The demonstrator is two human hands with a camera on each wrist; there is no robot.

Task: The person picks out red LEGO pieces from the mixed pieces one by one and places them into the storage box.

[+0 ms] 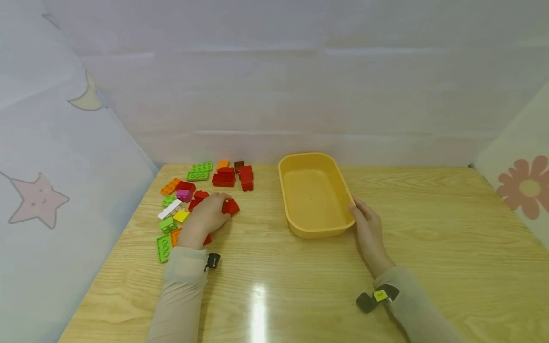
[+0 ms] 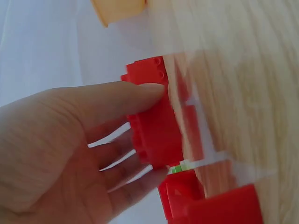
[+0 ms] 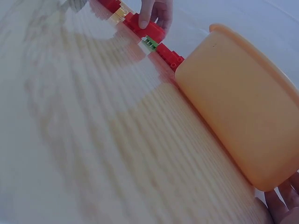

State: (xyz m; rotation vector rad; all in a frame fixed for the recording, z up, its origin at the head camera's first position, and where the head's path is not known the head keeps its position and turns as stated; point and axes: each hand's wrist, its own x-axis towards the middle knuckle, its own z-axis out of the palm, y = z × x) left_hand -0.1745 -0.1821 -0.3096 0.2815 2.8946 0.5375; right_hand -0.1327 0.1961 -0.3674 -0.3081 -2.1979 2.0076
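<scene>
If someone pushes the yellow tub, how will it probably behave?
The yellow tub is empty and thin-rimmed, so it is probably light. Its wide, flat base suggests sliding over the glossy wooden table rather than tipping.

The wrinkled pale beige fabric left sleeve (image 1: 180, 300) carries a small black device (image 1: 213, 261); the matching right sleeve (image 1: 413, 297), a dark grey device (image 1: 366, 302) with a yellow label (image 1: 380, 295).

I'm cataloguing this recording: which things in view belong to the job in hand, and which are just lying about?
Seemingly in the job, judging by the hands:
- red brick, gripped by the left hand
- yellow tray, held at its edge by the right hand

Just lying about, apparently untouched:
- white brick
- yellow brick
- magenta brick
</scene>
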